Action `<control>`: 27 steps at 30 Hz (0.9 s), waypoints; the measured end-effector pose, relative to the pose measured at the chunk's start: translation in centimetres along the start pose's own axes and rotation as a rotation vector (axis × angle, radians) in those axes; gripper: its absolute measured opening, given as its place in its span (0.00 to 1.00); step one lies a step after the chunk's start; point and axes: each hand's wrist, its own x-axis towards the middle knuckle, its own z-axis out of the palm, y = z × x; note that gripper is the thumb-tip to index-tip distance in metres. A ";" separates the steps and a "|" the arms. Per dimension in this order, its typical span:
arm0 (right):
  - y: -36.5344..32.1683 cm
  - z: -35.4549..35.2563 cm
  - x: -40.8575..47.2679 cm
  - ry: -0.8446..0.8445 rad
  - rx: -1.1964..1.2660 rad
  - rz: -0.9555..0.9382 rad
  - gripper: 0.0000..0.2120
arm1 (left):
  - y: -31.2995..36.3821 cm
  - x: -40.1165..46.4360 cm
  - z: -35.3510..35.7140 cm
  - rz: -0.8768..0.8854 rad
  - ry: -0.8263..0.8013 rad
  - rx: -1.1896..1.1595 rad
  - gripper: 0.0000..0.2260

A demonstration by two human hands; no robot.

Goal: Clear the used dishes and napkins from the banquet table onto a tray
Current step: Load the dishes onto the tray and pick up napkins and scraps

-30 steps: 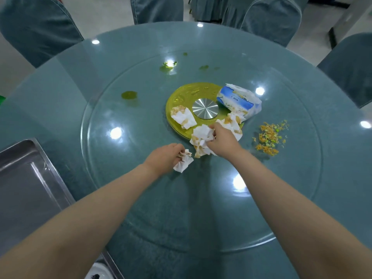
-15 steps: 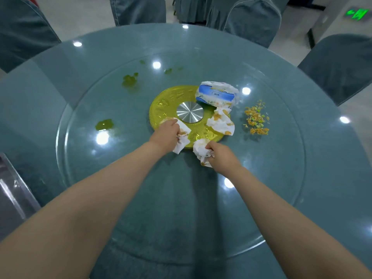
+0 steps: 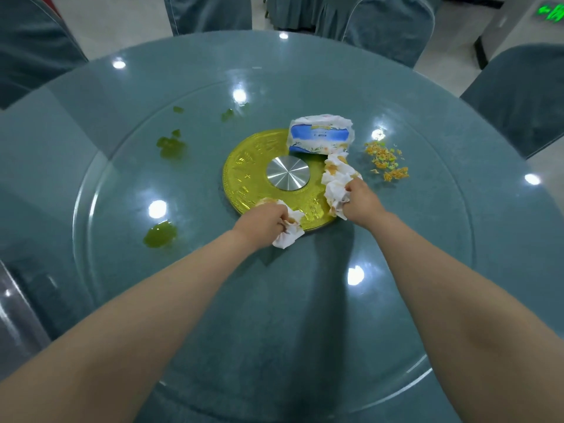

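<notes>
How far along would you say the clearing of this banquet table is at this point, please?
Well along. No dishes show on the glass turntable. In hand: the left hand grips one soiled napkin, and the right hand grips a bigger napkin bunch. Left: the tissue pack, the food crumbs and the green spills. Both napkin loads must reach the tray.

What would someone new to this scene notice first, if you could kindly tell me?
Probably the gold disc with its silver hub at the middle of the glass turntable, where the left hand and right hand each grip stained white napkins. Next, a blue tissue pack on the disc's far edge, orange crumbs to its right and green spills to the left.
</notes>
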 end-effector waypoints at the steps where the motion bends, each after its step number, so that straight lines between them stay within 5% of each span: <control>1: 0.0 -0.2 0.4 -0.035 -0.020 0.016 0.20 | -0.2 -0.2 -0.1 0.005 0.006 -0.027 0.07; 5: 0.1 -1.2 1.7 -0.133 -0.156 0.012 0.23 | -0.8 -1.6 -0.2 -0.001 0.070 -0.139 0.06; 27: -3.9 -0.2 -10.8 0.105 -0.021 -0.102 0.16 | 0.4 -11.3 -3.4 -0.130 0.131 -0.290 0.05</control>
